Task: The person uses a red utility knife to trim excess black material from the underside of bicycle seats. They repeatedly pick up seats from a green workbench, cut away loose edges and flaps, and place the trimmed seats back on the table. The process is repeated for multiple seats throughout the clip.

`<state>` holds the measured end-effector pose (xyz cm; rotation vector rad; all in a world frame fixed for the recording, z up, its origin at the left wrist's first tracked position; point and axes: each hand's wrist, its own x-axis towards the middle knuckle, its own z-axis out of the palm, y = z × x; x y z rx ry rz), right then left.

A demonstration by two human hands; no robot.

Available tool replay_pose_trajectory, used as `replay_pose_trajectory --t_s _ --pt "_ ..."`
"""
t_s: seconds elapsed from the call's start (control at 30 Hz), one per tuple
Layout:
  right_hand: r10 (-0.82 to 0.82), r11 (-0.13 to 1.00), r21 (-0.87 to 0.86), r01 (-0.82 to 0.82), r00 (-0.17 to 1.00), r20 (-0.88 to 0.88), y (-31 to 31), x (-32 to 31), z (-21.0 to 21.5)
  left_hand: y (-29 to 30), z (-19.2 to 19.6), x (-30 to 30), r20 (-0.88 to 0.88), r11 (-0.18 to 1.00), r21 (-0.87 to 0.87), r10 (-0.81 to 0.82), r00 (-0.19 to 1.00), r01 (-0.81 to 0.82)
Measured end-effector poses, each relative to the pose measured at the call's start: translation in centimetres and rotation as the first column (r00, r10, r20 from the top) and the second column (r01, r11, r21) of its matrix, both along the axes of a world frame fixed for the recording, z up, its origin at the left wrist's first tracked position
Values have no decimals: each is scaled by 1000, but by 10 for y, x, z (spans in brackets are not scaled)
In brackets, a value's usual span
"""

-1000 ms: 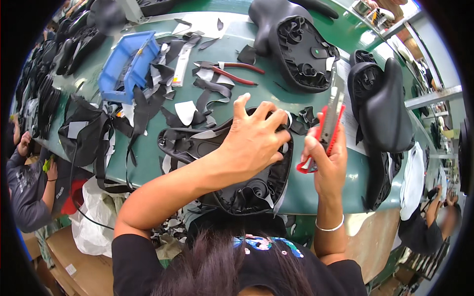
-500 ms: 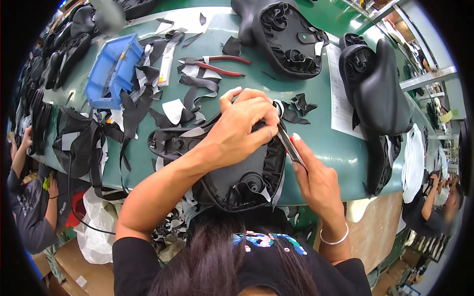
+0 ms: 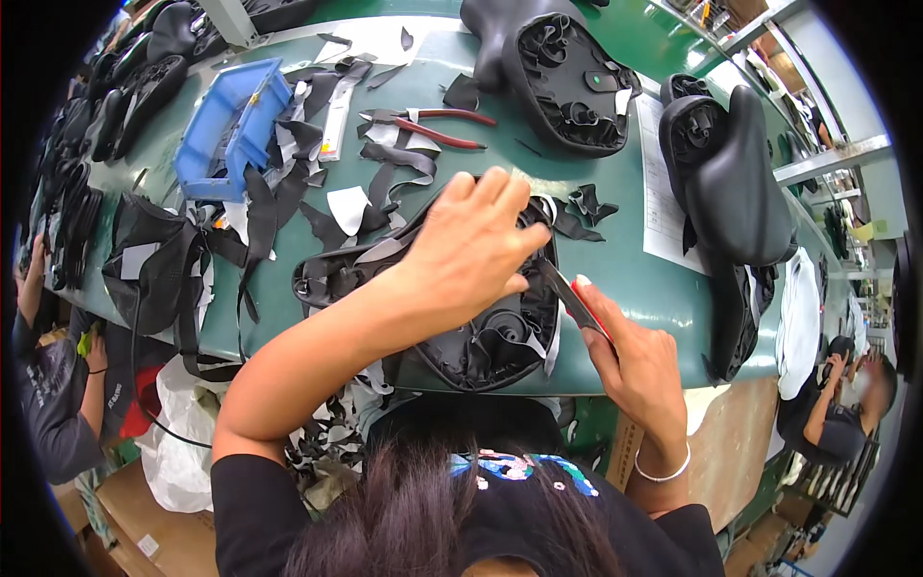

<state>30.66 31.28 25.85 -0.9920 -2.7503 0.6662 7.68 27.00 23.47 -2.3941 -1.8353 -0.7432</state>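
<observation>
A black bicycle saddle [image 3: 481,348] lies underside up at the table's near edge, its nose toward the left. Over its right half is my left hand [image 3: 471,240], fingers bent and spread, thumb and forefinger apart with nothing visible between them; part of the saddle is hidden below it. My right hand [image 3: 630,356] grips a red-handled utility knife [image 3: 580,310], the blade pointing up and left against the saddle's right edge. A pale strip of cover [image 3: 548,209] sticks out just beyond my left fingers. A loose cover flap [image 3: 552,351] hangs at the near right rim.
Red-handled cutting pliers [image 3: 442,113] lie beyond the saddle among black offcuts [image 3: 394,178]. A blue bin [image 3: 207,144] stands at left, near a black fabric bag [image 3: 144,260]. More saddles [image 3: 567,87] [image 3: 735,183] rest at the far side and right, beside a paper sheet [image 3: 663,207]. Other people work at both sides.
My left hand has lifted and loosened, the thumb and forefinger parting from the saddle's edge. My right hand with the knife has shifted slightly right and nearer me.
</observation>
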Motion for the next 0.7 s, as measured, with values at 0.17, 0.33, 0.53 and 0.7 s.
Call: replay_pose_trajectory --t_s 0.17,0.33,0.53,0.7 --pt "-42 999 -30 40 996 -84 -1 0 -6 6 -17 -8 60 986 45 -163 985 160" --pt "-24 996 84 20 998 49 1 -15 -5 13 -27 -5 -14 946 280 -164 986 162" --pt "57 998 -1 -57 996 66 -33 20 14 11 -22 -18 308 866 401 180 934 -299" --pt "224 931 244 -271 953 201 34 -14 17 -9 -15 -48 778 856 -326 484 400 -401"
